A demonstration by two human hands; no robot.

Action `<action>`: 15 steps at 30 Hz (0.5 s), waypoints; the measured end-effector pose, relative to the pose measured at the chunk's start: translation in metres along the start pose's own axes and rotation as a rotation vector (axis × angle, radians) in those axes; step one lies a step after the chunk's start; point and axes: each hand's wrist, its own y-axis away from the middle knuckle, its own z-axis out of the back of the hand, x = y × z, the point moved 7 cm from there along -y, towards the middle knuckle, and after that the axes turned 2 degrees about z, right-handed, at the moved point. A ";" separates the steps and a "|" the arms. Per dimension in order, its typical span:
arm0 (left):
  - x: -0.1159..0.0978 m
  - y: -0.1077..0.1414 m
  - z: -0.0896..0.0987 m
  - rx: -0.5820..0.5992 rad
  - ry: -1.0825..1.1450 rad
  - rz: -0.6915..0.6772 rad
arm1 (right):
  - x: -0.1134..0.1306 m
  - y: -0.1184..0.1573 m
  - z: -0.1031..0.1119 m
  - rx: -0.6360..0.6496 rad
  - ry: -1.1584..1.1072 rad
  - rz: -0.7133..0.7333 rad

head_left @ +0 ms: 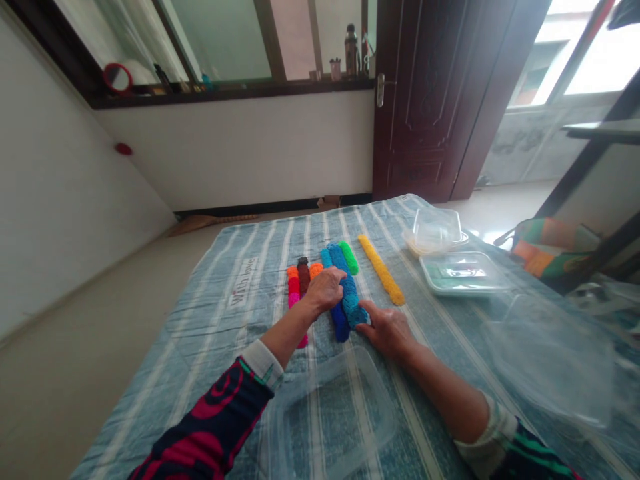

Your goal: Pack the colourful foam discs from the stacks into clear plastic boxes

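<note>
Several coloured, rope-like textured rolls lie side by side on the striped cloth. My left hand rests over the middle of the row, its fingers on the blue rolls. At the near end of the light blue roll, my right hand touches it with thumb and finger apart. The dark blue roll lies just left of it. Pink and brown rolls are on the left, partly behind my left hand. A green roll sits at the upper right, and a yellow one lies apart, slanting.
An open clear container stands in front of my arms. Farther right are a lidded container, a clear box and a large transparent container. The cloth has a far edge near the door.
</note>
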 end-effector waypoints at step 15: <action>0.003 -0.015 -0.008 -0.009 0.088 -0.039 | 0.000 0.000 0.001 0.002 0.011 -0.007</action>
